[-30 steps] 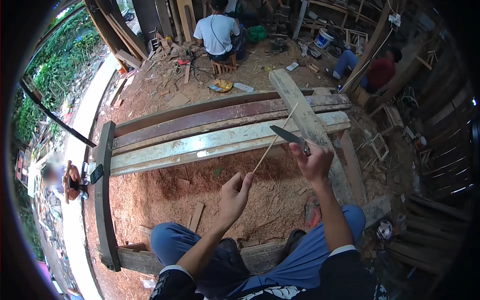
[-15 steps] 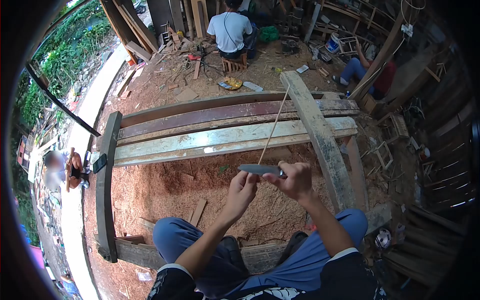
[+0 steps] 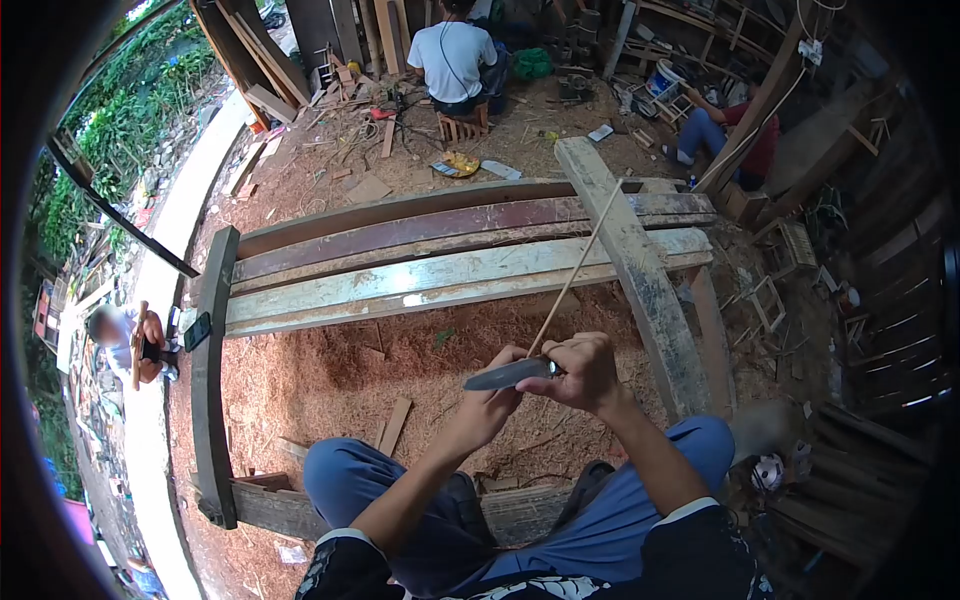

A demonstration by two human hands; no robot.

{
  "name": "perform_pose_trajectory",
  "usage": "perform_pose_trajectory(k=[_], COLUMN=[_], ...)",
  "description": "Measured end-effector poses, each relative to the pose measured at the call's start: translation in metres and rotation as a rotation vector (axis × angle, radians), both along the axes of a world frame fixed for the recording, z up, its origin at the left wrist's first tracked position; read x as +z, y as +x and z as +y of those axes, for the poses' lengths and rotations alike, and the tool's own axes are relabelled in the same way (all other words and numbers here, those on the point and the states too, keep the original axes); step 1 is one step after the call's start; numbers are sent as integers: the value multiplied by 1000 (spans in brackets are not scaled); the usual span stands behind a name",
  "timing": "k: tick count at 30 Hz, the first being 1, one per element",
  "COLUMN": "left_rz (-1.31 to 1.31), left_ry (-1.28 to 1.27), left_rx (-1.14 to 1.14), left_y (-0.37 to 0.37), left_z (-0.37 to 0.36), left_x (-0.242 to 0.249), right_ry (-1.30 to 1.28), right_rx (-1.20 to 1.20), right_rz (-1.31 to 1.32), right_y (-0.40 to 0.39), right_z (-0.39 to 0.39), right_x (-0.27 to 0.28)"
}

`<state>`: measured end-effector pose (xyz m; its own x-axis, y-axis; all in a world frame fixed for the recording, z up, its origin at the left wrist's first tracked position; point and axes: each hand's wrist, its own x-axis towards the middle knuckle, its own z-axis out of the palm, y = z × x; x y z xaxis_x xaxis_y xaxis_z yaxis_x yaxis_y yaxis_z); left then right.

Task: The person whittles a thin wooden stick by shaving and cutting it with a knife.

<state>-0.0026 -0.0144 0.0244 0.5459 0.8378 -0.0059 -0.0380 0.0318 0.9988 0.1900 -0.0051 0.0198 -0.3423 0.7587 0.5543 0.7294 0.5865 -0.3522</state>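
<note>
I sit with both knees in blue trousers over a floor of wood shavings. My left hand [image 3: 488, 398] pinches the near end of a thin bamboo stick [image 3: 577, 270], which slants up and to the right, away from me. My right hand [image 3: 582, 372] grips the handle of a knife [image 3: 505, 374]. Its grey blade points left and lies across the stick just above my left fingers. The two hands touch each other.
A frame of long weathered planks [image 3: 330, 297] lies ahead, with a cross beam [image 3: 640, 270] on the right and a dark beam [image 3: 207, 400] on the left. A person in a white shirt [image 3: 455, 55] sits beyond, another in red [image 3: 745, 130] far right. Wood scraps litter the ground.
My right hand brought the knife down and left from the raised position to my left hand. The blade now rests on the stick, and the stick's far end has swung right.
</note>
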Motion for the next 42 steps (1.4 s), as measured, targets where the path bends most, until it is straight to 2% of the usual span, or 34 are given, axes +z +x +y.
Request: perform_pose_trajectory(k=[3,7,12,17,20,22,25,28,30,33,36,40,42], left_rz=[23,-47,-256,-340,-389,-420,-480,-349,-349,-393,-443,-405,-338], left_ry=[-39,-245,-376,-447,-537,-630,-726,-633,-624,-624,-556,-513,-466], left_rx=[9,-36,-42,-16,-16,-59,-144,14,92,134,107,187,221], left_y=[4,5,11,11,3,0,-2,-15,-17,-10,-9,-10,-11], left_z=[-2,-3,-4,4,4,-3,-19,0,6,13,23,38,44], left_x=[-5,1,-10,-6,4,3,-11,-17,-9,11,9,22,37], right_ry=[49,97,190,243,268,68,129,-5,-58,-121,-227,-455,-573], right_rx=[8,27,-65,-187,-331,-748,-866,-682,-596,-551,-496,-352,-313], right_rz=[-16,-33,-90,-159,-160,-8,-19,-80,-53,-50,32,226,187], right_y=[10,18,26,36,48,82,117,74,57,47,35,18,15], right_z=[3,6,12,20,31,46,45,27,29,29,28,26,26], right_x=[-7,-6,-5,-1,-3,8,20,19,17,14,16,39,48])
